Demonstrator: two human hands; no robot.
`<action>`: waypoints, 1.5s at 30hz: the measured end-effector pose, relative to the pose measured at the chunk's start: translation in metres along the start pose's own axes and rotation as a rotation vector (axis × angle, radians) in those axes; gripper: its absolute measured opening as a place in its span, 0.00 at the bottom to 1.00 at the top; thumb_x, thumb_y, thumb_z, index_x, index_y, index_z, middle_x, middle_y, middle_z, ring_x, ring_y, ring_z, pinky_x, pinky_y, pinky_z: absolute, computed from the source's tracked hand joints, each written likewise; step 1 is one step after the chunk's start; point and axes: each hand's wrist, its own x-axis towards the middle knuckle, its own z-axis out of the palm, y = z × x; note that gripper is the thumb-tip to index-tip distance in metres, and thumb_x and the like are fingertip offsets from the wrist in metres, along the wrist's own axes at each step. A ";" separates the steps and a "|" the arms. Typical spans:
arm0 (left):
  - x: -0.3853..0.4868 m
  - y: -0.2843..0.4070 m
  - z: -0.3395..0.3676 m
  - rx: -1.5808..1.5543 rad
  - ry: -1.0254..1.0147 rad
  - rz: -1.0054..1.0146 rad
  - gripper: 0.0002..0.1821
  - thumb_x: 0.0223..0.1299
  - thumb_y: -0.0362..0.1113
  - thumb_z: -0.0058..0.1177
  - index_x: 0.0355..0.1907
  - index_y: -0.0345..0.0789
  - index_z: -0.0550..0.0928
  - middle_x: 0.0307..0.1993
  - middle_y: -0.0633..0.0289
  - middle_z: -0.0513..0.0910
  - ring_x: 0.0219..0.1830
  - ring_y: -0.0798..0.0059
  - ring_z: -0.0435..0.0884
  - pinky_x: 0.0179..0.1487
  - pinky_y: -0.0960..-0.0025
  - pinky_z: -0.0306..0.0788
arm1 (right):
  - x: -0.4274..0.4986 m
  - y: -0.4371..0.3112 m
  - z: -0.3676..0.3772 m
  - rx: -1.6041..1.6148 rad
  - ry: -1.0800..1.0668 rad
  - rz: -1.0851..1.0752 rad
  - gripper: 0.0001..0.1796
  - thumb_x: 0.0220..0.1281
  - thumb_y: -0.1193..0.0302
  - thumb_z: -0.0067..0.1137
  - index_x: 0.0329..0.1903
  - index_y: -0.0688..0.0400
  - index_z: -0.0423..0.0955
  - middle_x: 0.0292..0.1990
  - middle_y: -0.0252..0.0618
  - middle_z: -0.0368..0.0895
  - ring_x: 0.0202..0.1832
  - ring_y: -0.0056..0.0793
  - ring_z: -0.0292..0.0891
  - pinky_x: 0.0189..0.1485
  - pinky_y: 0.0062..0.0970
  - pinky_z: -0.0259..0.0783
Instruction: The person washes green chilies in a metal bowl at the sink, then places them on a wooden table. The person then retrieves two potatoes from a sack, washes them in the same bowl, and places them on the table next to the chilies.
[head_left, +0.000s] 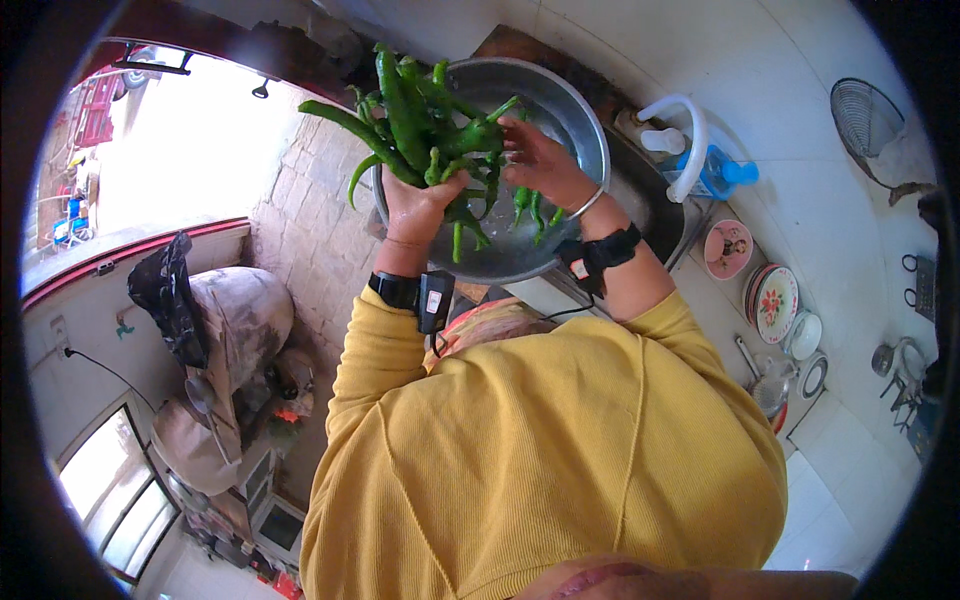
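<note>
A large bunch of long green peppers (409, 120) is gathered in my left hand (420, 206), raised over the left side of a metal basin (595, 135). Stems and tips stick out on all sides and cover part of the fingers. My right hand (547, 161), with a bangle at the wrist, is at the right edge of the bunch. Its curled fingertips meet the peppers there; whether they grip one is unclear. Below that hand, a few more green peppers (538, 214) show against the basin's shiny inside, which looks wet.
The basin rests over a dark sink (649, 187). A white curved spout (694, 127) and a blue plastic bottle (716, 174) stand to its right. Farther along the counter are a pink bowl (728, 259), stacked plates (776, 304) and a strainer (770, 391). A wire skimmer (866, 116) hangs on the wall.
</note>
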 end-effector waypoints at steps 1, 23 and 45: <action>0.000 0.000 -0.003 -0.010 0.001 0.029 0.19 0.38 0.23 0.62 0.39 0.31 0.77 0.35 0.65 0.80 0.35 0.78 0.77 0.39 0.74 0.72 | -0.003 0.006 -0.008 -0.031 0.001 0.053 0.39 0.54 0.66 0.65 0.67 0.54 0.57 0.60 0.44 0.68 0.61 0.32 0.65 0.61 0.31 0.63; -0.004 0.018 -0.060 -0.100 0.098 0.139 0.23 0.42 0.24 0.55 0.47 0.28 0.75 0.42 0.56 0.79 0.43 0.68 0.79 0.50 0.67 0.72 | 0.072 0.105 0.067 -1.190 0.084 0.786 0.67 0.29 0.42 0.72 0.71 0.49 0.41 0.67 0.48 0.54 0.68 0.50 0.50 0.61 0.56 0.58; 0.015 0.023 -0.131 -0.153 0.041 0.107 0.16 0.39 0.26 0.58 0.37 0.32 0.77 0.33 0.64 0.79 0.34 0.76 0.77 0.40 0.72 0.70 | 0.042 0.051 0.043 -0.717 0.390 0.274 0.19 0.45 0.77 0.58 0.45 0.60 0.73 0.36 0.47 0.82 0.41 0.43 0.79 0.43 0.35 0.73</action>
